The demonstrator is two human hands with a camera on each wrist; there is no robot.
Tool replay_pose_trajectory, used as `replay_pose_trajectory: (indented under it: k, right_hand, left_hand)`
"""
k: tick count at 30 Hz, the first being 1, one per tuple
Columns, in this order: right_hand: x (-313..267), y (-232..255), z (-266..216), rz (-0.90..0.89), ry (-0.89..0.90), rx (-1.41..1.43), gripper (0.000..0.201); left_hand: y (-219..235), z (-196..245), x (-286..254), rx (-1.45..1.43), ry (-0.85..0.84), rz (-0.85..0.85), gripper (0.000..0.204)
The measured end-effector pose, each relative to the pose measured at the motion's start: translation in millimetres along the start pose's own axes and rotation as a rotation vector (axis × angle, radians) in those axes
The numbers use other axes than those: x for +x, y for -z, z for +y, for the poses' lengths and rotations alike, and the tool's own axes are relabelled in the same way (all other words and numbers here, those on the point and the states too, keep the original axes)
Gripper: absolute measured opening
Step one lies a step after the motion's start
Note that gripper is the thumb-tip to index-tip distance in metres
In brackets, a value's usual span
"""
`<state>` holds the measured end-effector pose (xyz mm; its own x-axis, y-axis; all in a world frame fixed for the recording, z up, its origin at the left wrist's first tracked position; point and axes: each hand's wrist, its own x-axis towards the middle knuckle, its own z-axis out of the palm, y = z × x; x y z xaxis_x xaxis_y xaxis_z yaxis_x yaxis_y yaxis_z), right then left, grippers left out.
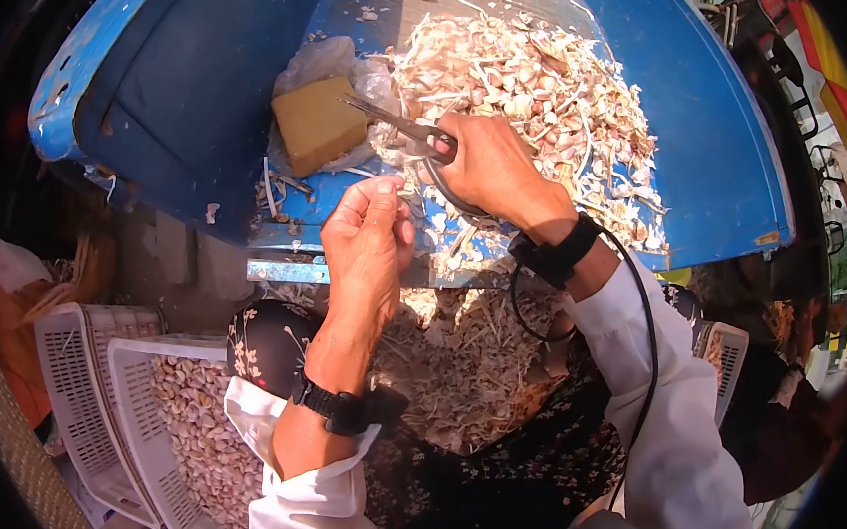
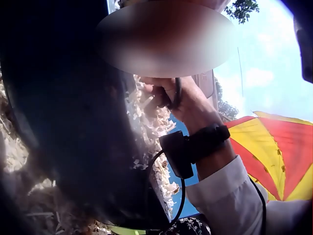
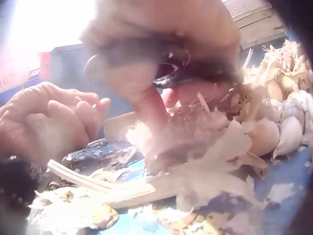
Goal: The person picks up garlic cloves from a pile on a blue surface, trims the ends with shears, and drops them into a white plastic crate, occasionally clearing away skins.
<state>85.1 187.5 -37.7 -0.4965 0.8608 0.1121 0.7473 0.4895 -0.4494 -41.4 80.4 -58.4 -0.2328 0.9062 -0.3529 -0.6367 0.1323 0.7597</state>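
My right hand [image 1: 496, 166] grips a pair of scissors [image 1: 409, 129] by its dark handles, blades pointing left across a tan block [image 1: 325, 123]. Below that hand, in the right wrist view, fingertips [image 3: 151, 110] reach down to the garlic cloves [image 3: 266, 137] and papery skins. My left hand [image 1: 371, 236] is raised beside the scissors at the front of the blue tray, its fingers curled and thumb up against them. No held thing shows clearly in it. A heap of garlic [image 1: 537, 84] with loose skins and stalks covers the tray's middle.
The blue metal tray [image 1: 722, 139] has high side walls. A clear plastic bag [image 1: 325, 58] lies under the block. At lower left stands a white basket [image 1: 133, 351] of cloves beside another basket [image 1: 70, 336]. Skins [image 1: 454, 386] fill the lap. A black cable [image 1: 650, 352] runs along the right sleeve.
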Motion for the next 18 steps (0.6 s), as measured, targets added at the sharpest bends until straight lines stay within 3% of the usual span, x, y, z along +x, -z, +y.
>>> replay_pose_trajectory:
  k: [4,9,11,15,18]
  right_hand:
    - [3.8,-13.7,1.0,0.045,0.016,-0.140,0.016]
    - [5.1,9.1,-5.9,-0.013,0.064,0.125,0.024]
    - [-3.1,20.8,-11.3,-0.006,0.103,0.159,0.025]
    - [-14.1,32.4,-18.2,0.027,0.160,0.220,0.021]
    - [-17.9,37.0,-21.8,0.049,0.176,0.278,0.019]
  left_hand:
    - [0.0,-2.7,2.6,0.036,0.003,0.031,0.014]
    - [-3.5,-6.7,2.3,0.126,-0.014,0.083,0.017]
    - [-4.0,-14.5,5.7,0.277,-0.103,0.016,0.020]
    - [-6.0,-16.7,8.9,0.415,-0.214,0.074,0.022]
    - [-14.8,-5.7,0.3,0.292,-0.114,0.027,0.023]
